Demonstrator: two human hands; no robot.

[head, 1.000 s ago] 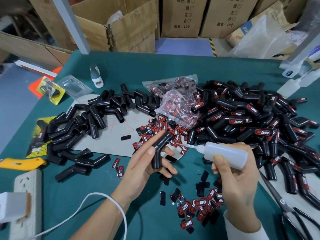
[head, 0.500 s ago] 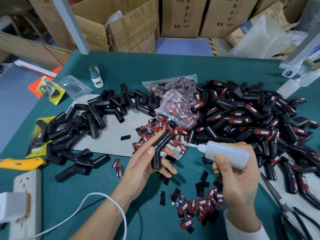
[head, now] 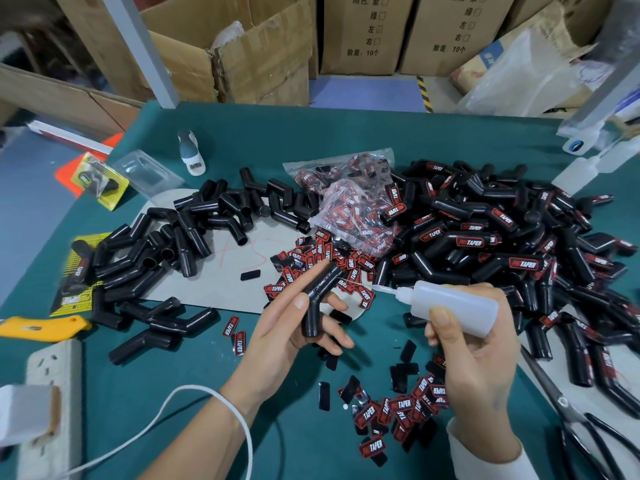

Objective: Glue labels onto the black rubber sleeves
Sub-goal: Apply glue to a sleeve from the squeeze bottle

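My left hand (head: 287, 327) holds a bent black rubber sleeve (head: 317, 301) between thumb and fingers, its upper arm pointing up and right. My right hand (head: 474, 351) grips a translucent white glue bottle (head: 446, 306) lying sideways, its thin nozzle pointing left, a short gap from the sleeve. Unlabelled black sleeves (head: 166, 251) lie heaped at the left. Sleeves with red labels (head: 502, 244) are piled at the right. Loose red-and-black labels (head: 394, 414) lie in front of my right hand, and more labels (head: 322, 258) lie behind the held sleeve.
A clear bag of labels (head: 349, 206) sits mid-table on the green mat (head: 173, 386). Scissors (head: 581, 424) lie at the right edge, a yellow knife (head: 38, 329) and a power strip (head: 52, 393) at the left. Cardboard boxes (head: 263, 53) stand behind the table.
The glue bottle in my right hand has drifted slightly to the right, away from the sleeve. My left hand keeps the sleeve in the same place.
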